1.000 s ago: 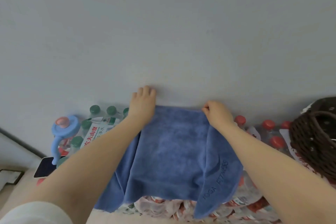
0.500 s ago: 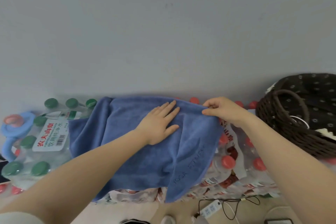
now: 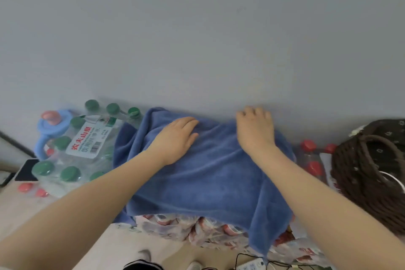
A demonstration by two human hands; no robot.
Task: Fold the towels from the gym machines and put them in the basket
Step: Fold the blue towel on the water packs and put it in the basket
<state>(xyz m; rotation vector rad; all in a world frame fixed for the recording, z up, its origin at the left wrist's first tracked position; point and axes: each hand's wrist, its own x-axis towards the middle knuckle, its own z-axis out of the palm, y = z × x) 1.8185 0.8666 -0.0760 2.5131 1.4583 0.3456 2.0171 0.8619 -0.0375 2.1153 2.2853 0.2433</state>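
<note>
Hands: left [image 3: 175,138], right [image 3: 255,129] flat on blue towel [image 3: 208,177]; bottle-pack label [image 3: 84,140] reads 农夫山泉.

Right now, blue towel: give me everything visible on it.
The blue towel looks like soft plush microfibre, plain blue. It lies spread and slightly rumpled over packs of bottled water against the wall, its left edge bunched and its near right corner hanging down over the front of the packs. The left hand rests flat on its upper middle; the right hand lies on its far right edge with fingers bent down, grip unclear. It is not yet folded small and lies apart from the basket.
</note>
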